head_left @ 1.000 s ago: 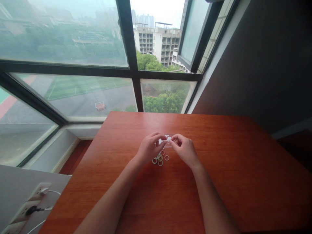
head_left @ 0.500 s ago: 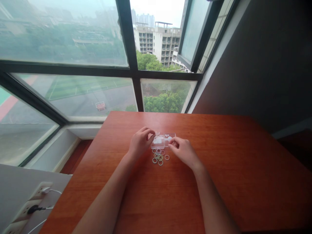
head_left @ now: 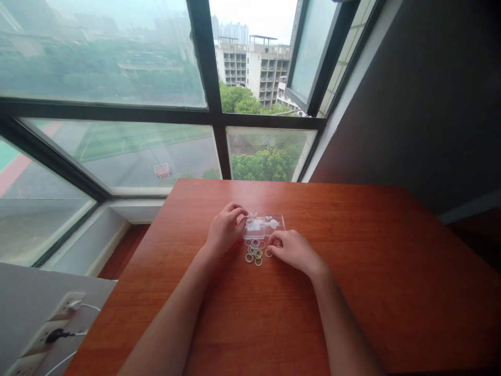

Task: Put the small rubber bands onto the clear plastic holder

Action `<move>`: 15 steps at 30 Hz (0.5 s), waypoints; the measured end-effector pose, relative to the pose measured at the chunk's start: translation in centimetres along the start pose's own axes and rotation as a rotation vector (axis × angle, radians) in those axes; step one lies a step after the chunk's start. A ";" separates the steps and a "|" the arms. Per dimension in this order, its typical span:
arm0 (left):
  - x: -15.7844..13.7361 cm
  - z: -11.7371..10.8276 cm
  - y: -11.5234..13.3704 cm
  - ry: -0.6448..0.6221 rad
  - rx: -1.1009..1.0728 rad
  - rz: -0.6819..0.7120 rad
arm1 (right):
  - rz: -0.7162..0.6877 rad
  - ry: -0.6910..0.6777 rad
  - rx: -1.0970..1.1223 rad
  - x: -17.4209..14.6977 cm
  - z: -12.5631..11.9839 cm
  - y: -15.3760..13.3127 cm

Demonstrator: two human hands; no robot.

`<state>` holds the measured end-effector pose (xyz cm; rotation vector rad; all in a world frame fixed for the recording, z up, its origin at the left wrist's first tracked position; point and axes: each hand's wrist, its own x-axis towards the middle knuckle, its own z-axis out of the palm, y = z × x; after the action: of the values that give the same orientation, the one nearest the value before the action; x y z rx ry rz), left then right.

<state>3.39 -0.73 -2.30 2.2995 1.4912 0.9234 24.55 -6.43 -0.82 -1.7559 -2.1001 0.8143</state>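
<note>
Sitting opened out on a glossy, reddish-brown wooden surface (head_left: 250, 324), a small clear plastic box (head_left: 254, 236) spreads its tray to the left and its flat transparent lid (head_left: 279, 218), marked with white shapes, to the right, probably so that the inside is within easy reach. Just in front of it, on the near side, lies a loose cluster of thin, pale rings (head_left: 255, 252), some overlapping; that closeness seems to keep rings and box within one short span of both hands. One more pale ring (head_left: 268, 256) lies just to the right of the cluster, apart from it. The left hand (head_left: 225, 225) curves in at the tray's left edge, thumb and forefinger bent, perhaps to steady the box; whether it grips anything I cannot tell. The right hand (head_left: 293, 248) is lowered over the single ring, thumb and fingers bent toward each other at its rim, a posture suited to pinching something thin. Whether the fingertips have closed on it cannot be told. Beyond the surface stands a dark-framed window (head_left: 219, 119).
</note>
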 end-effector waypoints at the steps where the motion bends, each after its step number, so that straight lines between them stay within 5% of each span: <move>1: 0.0 0.0 0.0 -0.001 -0.003 0.001 | 0.005 -0.009 -0.021 -0.1 0.0 -0.1; 15: 0.1 0.0 1.0 -0.007 -0.050 0.046 | -0.033 0.081 -0.045 0.3 0.2 -0.1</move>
<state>4.16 -1.14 -1.72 2.3081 1.4023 0.9524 24.32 -6.18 -0.99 -1.7422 -2.1041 0.6802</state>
